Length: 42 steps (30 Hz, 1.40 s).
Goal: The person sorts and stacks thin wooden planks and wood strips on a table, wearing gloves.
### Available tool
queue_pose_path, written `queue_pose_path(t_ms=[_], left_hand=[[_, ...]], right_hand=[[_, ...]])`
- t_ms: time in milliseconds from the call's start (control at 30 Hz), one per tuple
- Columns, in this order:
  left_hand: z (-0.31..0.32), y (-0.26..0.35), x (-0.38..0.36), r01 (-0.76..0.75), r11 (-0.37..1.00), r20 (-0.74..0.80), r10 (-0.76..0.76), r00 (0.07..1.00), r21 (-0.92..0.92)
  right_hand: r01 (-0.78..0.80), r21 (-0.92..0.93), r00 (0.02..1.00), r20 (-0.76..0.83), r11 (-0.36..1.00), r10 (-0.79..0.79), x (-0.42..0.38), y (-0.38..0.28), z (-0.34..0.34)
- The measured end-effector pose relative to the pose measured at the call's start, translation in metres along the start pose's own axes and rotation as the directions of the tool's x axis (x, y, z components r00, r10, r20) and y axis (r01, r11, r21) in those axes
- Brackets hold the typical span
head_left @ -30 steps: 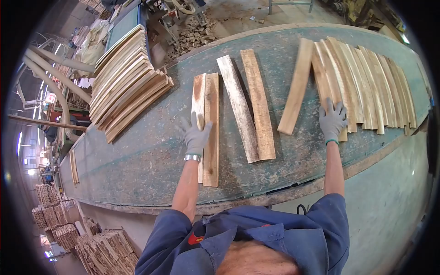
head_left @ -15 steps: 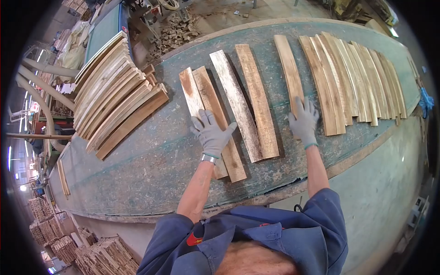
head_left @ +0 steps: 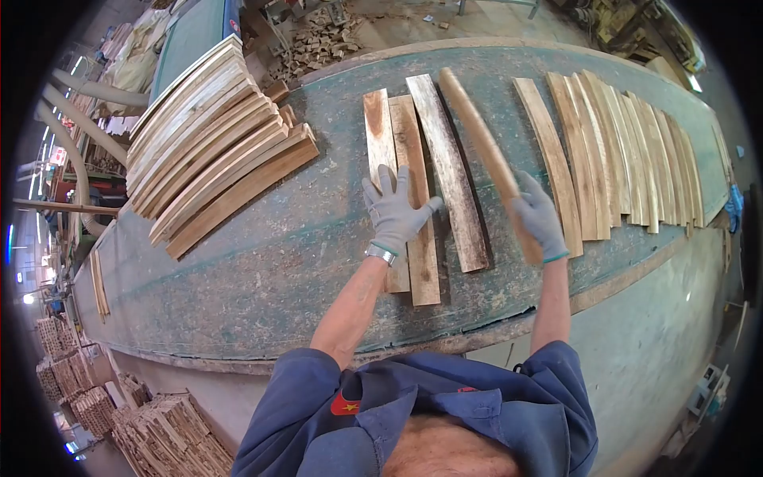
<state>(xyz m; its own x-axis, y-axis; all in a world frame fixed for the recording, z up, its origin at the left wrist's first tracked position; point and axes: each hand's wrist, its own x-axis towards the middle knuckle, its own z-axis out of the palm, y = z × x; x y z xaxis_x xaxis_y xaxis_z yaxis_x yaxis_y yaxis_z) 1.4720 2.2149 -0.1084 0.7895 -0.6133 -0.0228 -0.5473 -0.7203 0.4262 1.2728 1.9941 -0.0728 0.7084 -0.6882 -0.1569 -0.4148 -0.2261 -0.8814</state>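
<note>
Both hands wear grey gloves. My left hand [head_left: 395, 208] lies with spread fingers on two adjoining wooden strips, a short one with a brown patch [head_left: 380, 131] and a longer brown one [head_left: 425, 254]. My right hand [head_left: 540, 216] is closed round the lower part of a wooden strip [head_left: 481, 135], which is tilted on its edge. Between the hands lies a pale strip with dark, rough edges [head_left: 449, 159]. Just right of the held strip, a single strip [head_left: 544, 143] rests beside a row of several strips [head_left: 628, 159].
The strips lie on a worn green table [head_left: 262, 294]. A stack of curved strips [head_left: 214, 135] stands at its left. Wood offcuts [head_left: 322, 40] cover the floor beyond, and bundled wood [head_left: 167, 433] is piled at lower left. Pale hoses [head_left: 79, 151] hang at far left.
My right hand has taken hold of the strip beside the rough-edged one and tipped it on its edge, moving it right. My left hand stays spread on its strips. The view has shifted.
</note>
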Motion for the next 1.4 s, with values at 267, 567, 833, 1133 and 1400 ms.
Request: queue_pose_path(t_ms=[267,567,833,1133,1400], left_hand=[[0.028,-0.035,0.011,-0.116,0.98,-0.171,0.088,0.981,-0.16],[-0.037,-0.043,0.007,0.101,0.971,0.1,-0.081,0.992,-0.217],[-0.058,-0.086,0.015,0.062,0.869,0.183,0.033,0.983,-0.49],[-0.014,-0.108,-0.006,-0.194,0.955,-0.301,0.122,0.946,-0.224],[-0.009,-0.068,-0.015,-0.301,0.949,-0.056,0.297,0.953,-0.097]], right_hand=[[0.271,-0.764,0.877,-0.055,0.586,-0.478,-0.032,-0.018,0.089],[0.114,-0.803,0.982,0.001,0.585,-0.189,-0.036,-0.017,0.061],[0.04,-0.206,0.998,0.061,0.978,-0.028,-0.083,-0.007,0.048],[0.137,-0.614,0.985,0.003,0.777,-0.171,-0.122,-0.066,0.185],[0.138,-0.196,0.99,0.049,0.971,-0.131,-0.104,-0.016,0.124]])
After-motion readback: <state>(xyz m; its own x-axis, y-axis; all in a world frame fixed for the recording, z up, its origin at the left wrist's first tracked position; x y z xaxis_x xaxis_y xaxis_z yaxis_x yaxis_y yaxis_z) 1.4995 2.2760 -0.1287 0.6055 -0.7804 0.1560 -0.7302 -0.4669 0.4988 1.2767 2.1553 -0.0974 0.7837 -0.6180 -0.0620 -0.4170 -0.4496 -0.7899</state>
